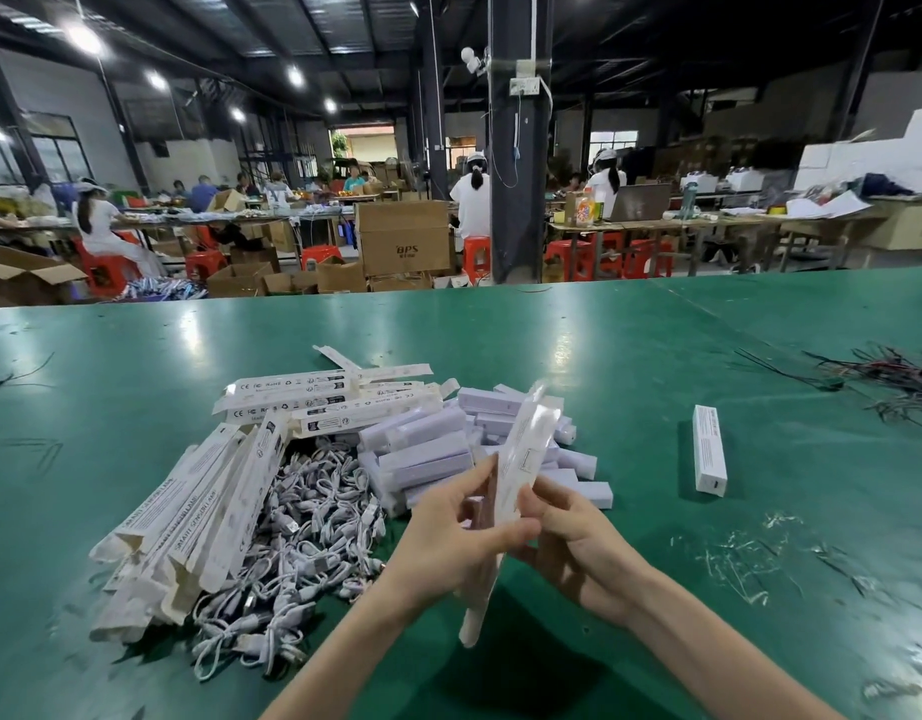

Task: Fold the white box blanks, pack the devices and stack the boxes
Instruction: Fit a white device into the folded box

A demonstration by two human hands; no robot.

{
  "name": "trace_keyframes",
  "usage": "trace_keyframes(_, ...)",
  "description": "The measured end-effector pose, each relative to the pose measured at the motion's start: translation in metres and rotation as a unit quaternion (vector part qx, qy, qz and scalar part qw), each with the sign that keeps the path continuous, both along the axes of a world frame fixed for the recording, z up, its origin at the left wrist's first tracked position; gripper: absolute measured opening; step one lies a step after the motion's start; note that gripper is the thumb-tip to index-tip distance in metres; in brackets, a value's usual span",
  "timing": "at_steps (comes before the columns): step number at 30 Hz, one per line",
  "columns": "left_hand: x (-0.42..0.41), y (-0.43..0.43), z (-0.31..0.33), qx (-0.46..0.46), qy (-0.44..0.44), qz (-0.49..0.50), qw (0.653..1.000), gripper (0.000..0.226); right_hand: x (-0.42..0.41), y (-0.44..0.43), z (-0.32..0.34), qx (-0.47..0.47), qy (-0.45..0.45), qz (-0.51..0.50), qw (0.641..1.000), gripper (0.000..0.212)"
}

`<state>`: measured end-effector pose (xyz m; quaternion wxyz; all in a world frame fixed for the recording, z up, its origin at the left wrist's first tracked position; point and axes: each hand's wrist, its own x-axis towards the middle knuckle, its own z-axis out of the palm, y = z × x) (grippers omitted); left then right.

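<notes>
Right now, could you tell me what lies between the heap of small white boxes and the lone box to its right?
Only bare green table, in the head view; the heap and the lone box lie apart.

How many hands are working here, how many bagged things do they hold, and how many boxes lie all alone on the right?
Hands: 2, the left hand and the right hand
Held bagged device: 1
Closed lone box: 1
Total: 4
</notes>
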<state>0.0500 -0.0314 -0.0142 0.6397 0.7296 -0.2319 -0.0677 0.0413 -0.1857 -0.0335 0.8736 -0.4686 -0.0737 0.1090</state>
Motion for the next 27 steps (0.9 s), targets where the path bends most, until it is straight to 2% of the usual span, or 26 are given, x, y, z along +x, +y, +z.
trace_keyframes(2,0.0,0.001,0.001,0.003,-0.02,-0.008,1.0,0.058,0.001,0.001,0.0,0.004,-0.004,-0.025,1.0,0.04)
trace_keyframes(6,-0.001,0.002,0.002,-0.001,-0.035,-0.046,0.998,0.05,-0.001,0.0,0.001,-0.056,-0.029,-0.082,0.995,0.035)
trace_keyframes(8,-0.002,0.001,0.001,-0.003,-0.023,-0.059,0.998,0.042,-0.001,-0.002,0.002,-0.072,-0.041,-0.091,0.992,0.045)
trace_keyframes(10,-0.004,0.0,0.001,-0.023,0.003,-0.066,0.998,0.043,-0.002,-0.001,0.007,-0.093,-0.052,-0.109,0.988,0.054)
trace_keyframes(14,-0.009,-0.005,-0.005,-0.04,0.054,-0.075,0.995,0.054,-0.002,-0.005,0.016,-0.123,-0.091,-0.155,0.976,0.043)
trace_keyframes(18,-0.012,-0.01,-0.011,-0.027,0.029,-0.066,0.997,0.055,-0.007,-0.011,0.023,-0.133,-0.146,-0.187,0.962,0.04)
trace_keyframes(22,-0.009,-0.01,-0.008,-0.028,-0.019,-0.012,0.999,0.058,-0.016,-0.014,0.04,-0.178,-0.236,-0.254,0.921,0.032)
trace_keyframes(25,-0.009,-0.008,-0.006,-0.017,-0.106,0.036,0.994,0.046,-0.024,-0.022,0.053,-0.229,-0.32,-0.278,0.876,0.028)
trace_keyframes(27,-0.009,-0.009,-0.005,-0.046,-0.156,0.065,0.985,0.036,-0.025,-0.025,0.054,-0.29,-0.339,-0.293,0.846,0.035)
